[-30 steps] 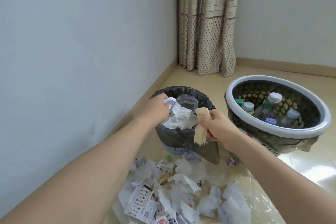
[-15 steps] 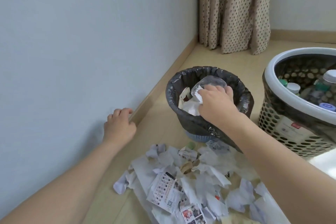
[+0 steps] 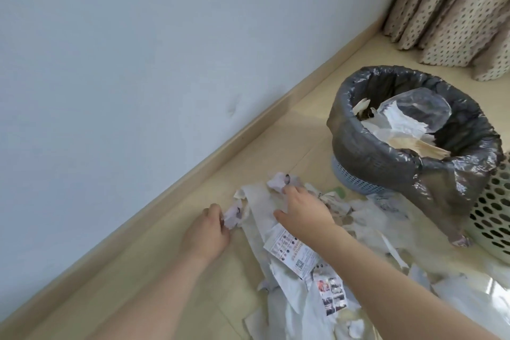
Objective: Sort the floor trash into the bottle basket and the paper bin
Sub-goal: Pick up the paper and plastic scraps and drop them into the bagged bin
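Note:
A pile of crumpled white paper scraps (image 3: 367, 232) covers the floor in front of me. My left hand (image 3: 205, 232) pinches a small crumpled pale scrap (image 3: 233, 214) at the pile's left edge. My right hand (image 3: 302, 212) reaches over the pile, its fingertips on another crumpled scrap (image 3: 277, 181); its grip is hidden. The paper bin (image 3: 358, 152), lined with a black bag, stands behind the pile and holds paper and a clear plastic piece. The perforated white bottle basket (image 3: 494, 215) shows only at the right edge.
A printed leaflet (image 3: 292, 254) lies under my right forearm. The wall and its skirting board (image 3: 193, 174) run close along the left. A dotted curtain (image 3: 455, 8) hangs at the back right. Bare floor lies between the wall and the pile.
Both hands left the paper bin and came down to the floor pile. The tan paper from my right hand now lies in the bin. My left hand took hold of a scrap.

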A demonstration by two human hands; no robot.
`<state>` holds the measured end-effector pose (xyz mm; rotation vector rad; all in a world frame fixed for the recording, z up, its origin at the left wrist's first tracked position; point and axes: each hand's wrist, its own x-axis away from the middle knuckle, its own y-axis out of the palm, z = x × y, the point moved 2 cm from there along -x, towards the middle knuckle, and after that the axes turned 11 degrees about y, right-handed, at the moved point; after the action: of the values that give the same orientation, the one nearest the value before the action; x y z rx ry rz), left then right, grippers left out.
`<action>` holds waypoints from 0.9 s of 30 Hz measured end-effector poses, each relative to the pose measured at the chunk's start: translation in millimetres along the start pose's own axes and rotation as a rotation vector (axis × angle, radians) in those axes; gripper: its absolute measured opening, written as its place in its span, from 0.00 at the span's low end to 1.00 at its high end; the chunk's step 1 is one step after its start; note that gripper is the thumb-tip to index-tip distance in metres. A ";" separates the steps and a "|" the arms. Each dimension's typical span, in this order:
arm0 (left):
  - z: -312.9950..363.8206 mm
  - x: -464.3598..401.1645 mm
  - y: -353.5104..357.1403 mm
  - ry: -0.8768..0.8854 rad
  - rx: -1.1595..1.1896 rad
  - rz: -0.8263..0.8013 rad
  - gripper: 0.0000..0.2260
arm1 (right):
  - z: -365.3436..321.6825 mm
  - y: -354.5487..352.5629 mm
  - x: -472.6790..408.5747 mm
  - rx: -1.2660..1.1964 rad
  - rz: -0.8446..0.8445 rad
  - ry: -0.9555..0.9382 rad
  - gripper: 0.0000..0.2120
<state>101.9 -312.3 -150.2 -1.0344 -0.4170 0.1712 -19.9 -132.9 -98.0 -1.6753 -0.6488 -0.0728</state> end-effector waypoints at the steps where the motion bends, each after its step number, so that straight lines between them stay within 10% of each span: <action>1: -0.4 -0.6 0.8 -0.003 0.029 0.016 0.06 | 1.3 5.9 -4.2 0.028 0.009 0.031 0.20; 8: 0.4 -6.5 1.2 0.024 -0.024 -0.005 0.15 | -5.1 8.6 -11.4 0.008 0.071 0.042 0.03; 18: 8.1 -9.3 -33.1 -0.187 0.285 0.171 0.08 | 9.3 -62.0 23.7 -0.380 0.058 0.082 0.08; 27: 194.5 -35.8 -134.6 0.173 0.438 0.335 0.06 | 77.5 -157.9 69.9 -0.635 0.060 0.145 0.02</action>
<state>-18.7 -237.3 42.3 -0.6725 -0.0387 0.4485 -56.3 -24.7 53.0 -2.2717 -0.4886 -0.3875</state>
